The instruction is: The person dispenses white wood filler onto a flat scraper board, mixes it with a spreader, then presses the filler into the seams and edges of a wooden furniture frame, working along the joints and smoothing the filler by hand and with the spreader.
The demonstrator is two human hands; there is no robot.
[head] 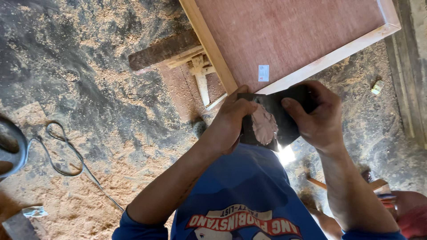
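Observation:
My left hand (229,122) grips the left edge of a dark flat plate (284,126) that carries a blob of pinkish-brown putty (263,124). My right hand (318,115) holds a second dark flat scraper (296,95) by its right side, overlapping the plate. Both hands sit just below the near corner of a reddish-brown plywood panel (289,33) with a pale wooden frame (209,44). A small white sticker (263,73) is on the panel near that corner.
The panel rests on a rough wooden trestle (167,51). Sawdust covers the concrete floor (89,111). A thin cable (66,155) loops at the left. Wood offcuts (378,184) lie at lower right beside a red item (411,215).

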